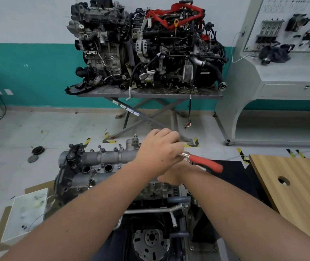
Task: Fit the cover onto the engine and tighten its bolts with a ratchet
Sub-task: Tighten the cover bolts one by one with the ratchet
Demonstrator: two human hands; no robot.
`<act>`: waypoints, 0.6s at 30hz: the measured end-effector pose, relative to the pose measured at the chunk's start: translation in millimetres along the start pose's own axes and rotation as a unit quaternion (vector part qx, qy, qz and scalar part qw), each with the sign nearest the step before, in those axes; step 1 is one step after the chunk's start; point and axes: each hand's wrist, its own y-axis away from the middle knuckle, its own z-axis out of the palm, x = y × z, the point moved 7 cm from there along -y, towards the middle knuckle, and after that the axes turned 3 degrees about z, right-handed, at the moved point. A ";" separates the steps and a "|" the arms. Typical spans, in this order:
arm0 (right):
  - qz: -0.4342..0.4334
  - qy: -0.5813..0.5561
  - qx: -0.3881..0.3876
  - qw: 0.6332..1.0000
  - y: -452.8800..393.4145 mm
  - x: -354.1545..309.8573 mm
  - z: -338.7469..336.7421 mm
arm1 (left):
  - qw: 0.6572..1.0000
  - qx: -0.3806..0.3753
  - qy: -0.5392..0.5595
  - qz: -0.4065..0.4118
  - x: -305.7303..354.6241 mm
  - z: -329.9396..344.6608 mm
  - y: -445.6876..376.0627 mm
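— Red-handled ratchet (205, 162): where does it sit?
— Over the right end of the engine (101, 172) in the foreground. Its chrome neck runs under the left hand (158, 149), and the red grip sticks out to the right, above the black mat (235, 172).

— And the left hand's fingers?
— Curled down over the ratchet's head end, knuckles up, gripping or pressing it; the fingertips are hidden on the far side.

— The right hand?
— The right hand (173, 176) lies just below the left one, mostly covered by it. Whether its fingers close on anything, I cannot tell.

— Where is the cover?
— The grey cast cover (111, 156) lies along the far edge of the engine top, with bolts (101, 147) standing up along it. The left hand hides its right end.

— What else is around?
— Two more engines (146, 46) stand on a scissor lift table (150, 94) against the teal and white wall. A wooden board (297, 185) with a round hole lies at the right, beside the mat. A clear plastic tray (26, 213) rests on cardboard at the left, and a grey training console (286, 76) with mounted parts stands at the far right.
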 end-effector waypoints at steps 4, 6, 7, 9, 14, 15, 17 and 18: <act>0.173 -0.121 0.182 0.960 25.9 -30.4 -33.5 | 0.987 0.106 0.042 -0.115 -3.1 0.9 15.1; 0.232 -0.130 0.213 0.940 24.3 -32.2 -33.8 | 0.972 0.094 0.117 -0.178 -4.1 10.6 22.4; 0.259 -0.116 0.169 0.944 20.9 -18.8 -28.4 | 0.954 0.080 0.190 -0.216 -4.3 16.3 26.8; 0.147 0.069 0.130 0.978 0.6 -5.3 -19.0 | 0.866 0.092 0.373 -0.319 -2.5 27.4 39.0; -0.062 0.111 -0.050 0.991 -7.3 -5.2 7.4 | 0.566 0.165 0.588 -0.553 -1.2 53.5 53.1; -0.058 0.115 -0.044 0.991 -11.5 -3.2 9.5 | 0.522 0.172 0.612 -0.569 -4.3 55.4 52.9; -0.043 0.099 -0.040 0.993 -13.2 -0.7 12.4 | 0.485 0.178 0.629 -0.580 -14.1 53.9 51.4; -0.028 0.069 -0.033 0.997 -14.9 3.1 10.9 | 0.482 0.172 0.631 -0.583 -19.3 51.6 51.5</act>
